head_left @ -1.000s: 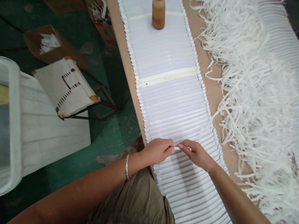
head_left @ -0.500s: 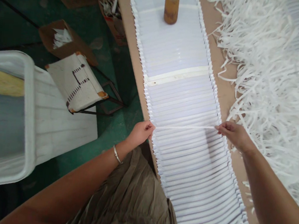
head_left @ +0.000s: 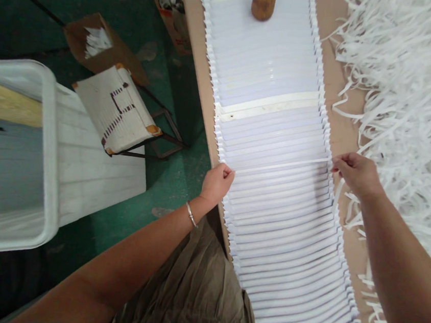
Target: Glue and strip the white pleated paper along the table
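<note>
A thin white strip [head_left: 284, 165] is stretched across a long row of overlapping white sheets [head_left: 286, 251] with notched edges. Its left end is pinched in my left hand [head_left: 217, 183], closed at the left border of the row. My right hand [head_left: 356, 172] grips the other end at the right border, fingers pressed together. Beneath the strip the sheets form close, even ridges. Farther up, a wider off-white band [head_left: 271, 105] crosses the same row. What each fingertip covers is partly hidden.
A brown bottle [head_left: 263, 2] stands on the far sheets. Loose white strips [head_left: 418, 100] are heaped along the table's right. Left of the table are a stool [head_left: 118, 110], a cardboard box [head_left: 74, 39] with white pieces, and a large white tub [head_left: 55, 165].
The view has shifted, so the bottle sits higher in the picture. Both hands have moved up and right in the picture, still holding the strip taut across the sheets.
</note>
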`<state>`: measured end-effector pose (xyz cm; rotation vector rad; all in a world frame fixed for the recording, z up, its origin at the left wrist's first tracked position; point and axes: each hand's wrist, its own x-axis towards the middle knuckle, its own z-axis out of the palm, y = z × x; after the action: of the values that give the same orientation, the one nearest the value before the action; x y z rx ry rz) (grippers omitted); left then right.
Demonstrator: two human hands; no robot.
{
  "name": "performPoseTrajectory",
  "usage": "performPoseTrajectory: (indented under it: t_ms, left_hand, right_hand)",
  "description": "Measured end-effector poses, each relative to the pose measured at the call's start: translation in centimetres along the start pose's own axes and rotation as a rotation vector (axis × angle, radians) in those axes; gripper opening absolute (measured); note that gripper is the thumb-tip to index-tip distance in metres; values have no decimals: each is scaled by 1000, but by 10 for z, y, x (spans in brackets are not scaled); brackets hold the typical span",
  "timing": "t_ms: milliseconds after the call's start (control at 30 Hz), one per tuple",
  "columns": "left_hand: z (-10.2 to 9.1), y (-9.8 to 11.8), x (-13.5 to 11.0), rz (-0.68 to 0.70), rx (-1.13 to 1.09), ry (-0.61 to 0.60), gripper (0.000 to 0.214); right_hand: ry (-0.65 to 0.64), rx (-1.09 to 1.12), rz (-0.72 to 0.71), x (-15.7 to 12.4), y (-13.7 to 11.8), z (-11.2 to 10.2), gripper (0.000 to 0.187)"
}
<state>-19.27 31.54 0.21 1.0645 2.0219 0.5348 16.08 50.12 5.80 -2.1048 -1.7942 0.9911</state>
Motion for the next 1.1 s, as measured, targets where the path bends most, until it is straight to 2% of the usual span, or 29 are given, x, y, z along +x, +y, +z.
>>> performPoseTrajectory:
  t_ms: [400, 633, 867, 1100]
  left_hand:
    - [-2, 5, 0, 8, 11, 6, 16]
    - [-2, 7, 0, 5, 25, 18, 17]
    - [-4, 10, -1, -8, 43, 15, 17]
    - [-2, 13, 0, 6, 155, 21, 23]
  right_hand:
    - [64, 38, -12, 19, 20, 18, 22]
    - [135, -66, -64, 21, 19, 31, 23]
    - [151, -142, -49, 24, 20, 37, 21]
    - [186, -275, -107, 30, 14, 49, 18]
